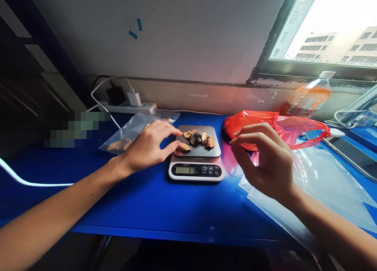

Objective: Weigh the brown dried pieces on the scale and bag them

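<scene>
A white digital kitchen scale [197, 177] stands on the blue table, its display [187, 170] reading 8.9. Several dried brown and tan slices [210, 141] and one dark, rough piece [194, 139] lie on its steel plate [203, 151]. My left hand [155, 140] reaches to the plate's left edge, thumb and index finger apart, the thumb tip beside a tan slice [184, 147]; whether it touches is unclear. My right hand [262, 157] hovers right of the scale, fingers loosely curled, thumb tip close to the index tip, nothing visible in them.
Behind my left hand lies a clear zip bag [129, 127] with dried pieces. A red plastic bag [244, 119] and flat clear bags [324, 180] lie at right, near a phone [353, 155] and an orange-labelled bottle [309, 98]. A power strip [147, 107] lies along the wall.
</scene>
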The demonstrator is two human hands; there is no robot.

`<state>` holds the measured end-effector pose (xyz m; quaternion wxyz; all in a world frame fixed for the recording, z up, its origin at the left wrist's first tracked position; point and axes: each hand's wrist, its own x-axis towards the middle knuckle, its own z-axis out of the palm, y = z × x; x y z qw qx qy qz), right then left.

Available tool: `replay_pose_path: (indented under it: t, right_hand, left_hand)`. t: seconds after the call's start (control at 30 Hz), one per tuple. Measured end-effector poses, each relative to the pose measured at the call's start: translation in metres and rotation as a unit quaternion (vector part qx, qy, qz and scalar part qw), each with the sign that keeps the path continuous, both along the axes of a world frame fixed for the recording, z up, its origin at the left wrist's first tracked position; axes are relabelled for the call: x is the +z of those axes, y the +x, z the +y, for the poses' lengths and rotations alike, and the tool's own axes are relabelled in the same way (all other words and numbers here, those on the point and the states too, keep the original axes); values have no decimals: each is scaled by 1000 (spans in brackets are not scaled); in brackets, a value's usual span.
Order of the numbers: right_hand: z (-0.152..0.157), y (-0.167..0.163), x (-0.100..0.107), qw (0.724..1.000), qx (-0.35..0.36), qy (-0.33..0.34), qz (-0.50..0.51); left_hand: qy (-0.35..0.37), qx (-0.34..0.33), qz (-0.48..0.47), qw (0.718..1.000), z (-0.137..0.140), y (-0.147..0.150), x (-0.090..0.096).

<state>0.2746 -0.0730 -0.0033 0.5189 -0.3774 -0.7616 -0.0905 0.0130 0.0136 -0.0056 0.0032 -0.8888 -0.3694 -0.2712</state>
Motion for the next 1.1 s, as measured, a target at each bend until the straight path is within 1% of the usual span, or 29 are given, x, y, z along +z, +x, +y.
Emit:
replay_pose_path:
  t: [0.13, 0.3, 0.53, 0.73, 0.9, 1.1]
  right_hand:
    - [2, 6, 3, 1000, 4, 7, 8]
    - [1, 4, 3, 1000, -7, 5, 2]
    - [1, 3, -1, 1000, 13, -4, -22]
    - [4, 4, -4, 999, 29, 8, -33]
    - [5, 3, -7, 998, 21, 5, -60]
    - [5, 5, -7, 998, 22, 5, -64]
  left_hand:
    - [15, 2, 4, 1000, 1, -1, 2]
    - [20, 5, 10, 1000, 1, -1, 2]
    - [25, 0, 17, 1000, 5, -5, 1]
    - [7, 6, 33, 999, 4, -5, 3]
    - [0, -8, 40, 999, 1, -3, 4]
    - [-13, -1, 56, 998, -2, -3, 4]
